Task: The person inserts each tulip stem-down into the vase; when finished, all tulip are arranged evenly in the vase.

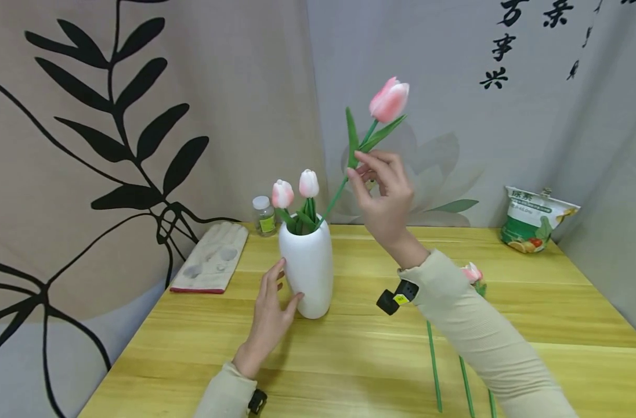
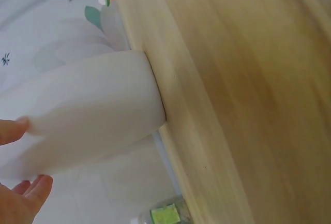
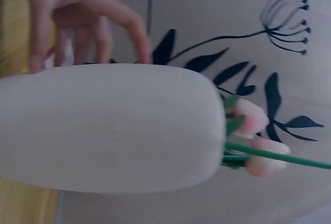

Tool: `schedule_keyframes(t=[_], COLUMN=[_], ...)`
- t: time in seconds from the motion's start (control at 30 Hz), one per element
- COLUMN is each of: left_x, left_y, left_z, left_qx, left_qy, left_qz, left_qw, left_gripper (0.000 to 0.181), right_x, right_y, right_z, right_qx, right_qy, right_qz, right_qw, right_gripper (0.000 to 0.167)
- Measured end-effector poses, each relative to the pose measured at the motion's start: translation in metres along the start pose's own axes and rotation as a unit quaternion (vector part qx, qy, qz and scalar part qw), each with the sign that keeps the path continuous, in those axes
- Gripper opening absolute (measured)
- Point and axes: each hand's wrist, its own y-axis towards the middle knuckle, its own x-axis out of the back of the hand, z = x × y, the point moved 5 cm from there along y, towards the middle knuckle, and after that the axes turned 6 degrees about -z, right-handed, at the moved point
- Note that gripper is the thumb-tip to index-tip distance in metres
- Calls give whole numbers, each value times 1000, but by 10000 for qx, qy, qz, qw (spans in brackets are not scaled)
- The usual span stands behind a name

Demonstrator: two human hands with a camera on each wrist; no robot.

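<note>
A white vase (image 1: 309,270) stands upright on the table, two pink-white tulips (image 1: 283,194) in its mouth. The right hand (image 1: 385,194) pinches a third tulip (image 1: 389,100) near its leaves, above and right of the vase; the lower end of its stem (image 3: 279,156) is in the vase mouth. Fingertips and thumb of the left hand (image 1: 268,316) touch the vase's left side and lower front, the fingers relaxed. In the left wrist view, the left hand (image 2: 23,203) is beside the vase (image 2: 103,105). The right wrist view shows the left hand (image 3: 85,17) against the vase (image 3: 114,131).
Behind the vase stands a small lidded jar (image 1: 264,216), with a folded cloth (image 1: 213,258) to its left. More tulips (image 1: 472,273) lie on the table (image 1: 370,360), partly under the right forearm. A green-and-white bag (image 1: 532,220) stands at the back right, before the curtain.
</note>
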Motion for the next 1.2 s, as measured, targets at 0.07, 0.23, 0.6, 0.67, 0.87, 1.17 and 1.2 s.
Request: schedule_keyframes(t=[0.07, 0.23, 0.6, 0.67, 0.87, 1.17, 1.2], left_x=[1, 2, 2, 2, 1, 0, 0], left_y=[0, 0, 0, 0, 0, 0, 0], left_z=[0, -2, -2, -2, -2, -2, -1], left_qx=[5, 22, -2, 19, -57, -40, -35], left_qy=[-10, 27, 43, 29, 41, 89, 80], left_qz=[-5, 6, 55, 81, 33, 34, 34], left_qw=[10000, 10000, 10000, 10000, 10000, 9999, 10000], left_gripper=[83, 81, 81, 80, 82, 82, 82], right_x=[-5, -15, -38, -39, -40, -38, -37], right_y=[-8, -23, -65, -71, -72, -74, -74], right_z=[0, -3, -10, -12, -13, -9, -9], right_qx=[125, 341, -336, -470, -834, -988, -950], right_qy=[-117, -524, -805, -1005, -1298, -1447, -1387], right_qz=[285, 1028, 3221, 3487, 3894, 4404, 4343], right_qw=[9994, 9927, 9427, 9307, 9081, 8805, 8849], right_gripper=[19, 16, 8, 10, 16, 21, 21])
